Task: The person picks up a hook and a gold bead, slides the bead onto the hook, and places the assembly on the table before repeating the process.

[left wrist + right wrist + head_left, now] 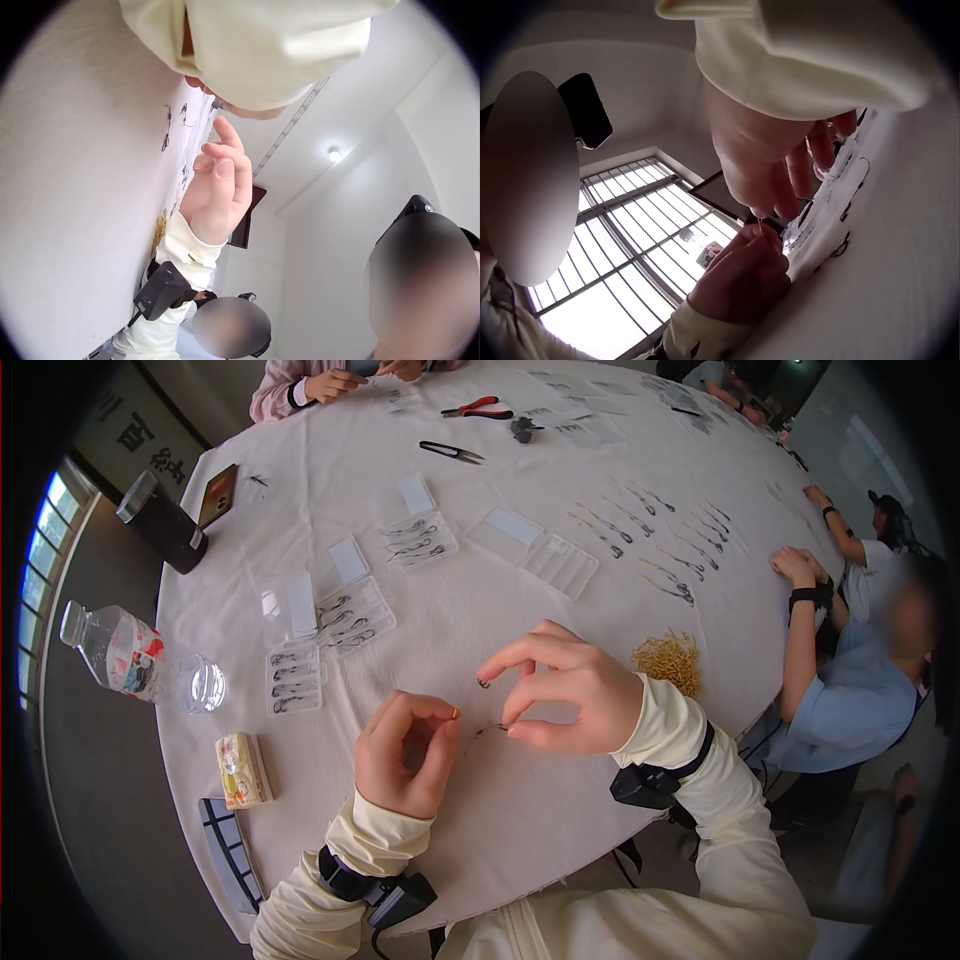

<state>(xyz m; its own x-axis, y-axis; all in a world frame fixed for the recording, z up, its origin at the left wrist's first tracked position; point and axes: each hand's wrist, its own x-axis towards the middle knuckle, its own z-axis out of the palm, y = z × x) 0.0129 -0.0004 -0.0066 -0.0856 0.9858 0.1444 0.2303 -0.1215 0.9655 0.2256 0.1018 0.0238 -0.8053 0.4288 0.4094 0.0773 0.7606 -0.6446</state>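
In the head view the left hand [405, 755] pinches a tiny gold-coloured piece [456, 713] between thumb and forefinger. Just to its right is the right hand [575, 695], its fingers bent and spread, thumb and one finger close together; whether they hold a thin line cannot be made out. Seen from the right wrist, the right hand's fingertips [763, 213] lie just above the left hand [739, 277]. A dark strand with small parts [488, 729] and a small dark hook-like piece [484, 683] show near the fingers; the strand [834, 251] lies on the cloth.
Beyond the hands are clear cases of dark pieces [295, 678], an open case [562, 565], rows of gold-and-dark pieces [650, 540] and a gold pile [668, 662]. Leftward stand a bottle [135, 655], a tumbler [165, 525] and a tissue pack [243, 770]. Snips [452, 452] and pliers [478, 408] lie farther off.
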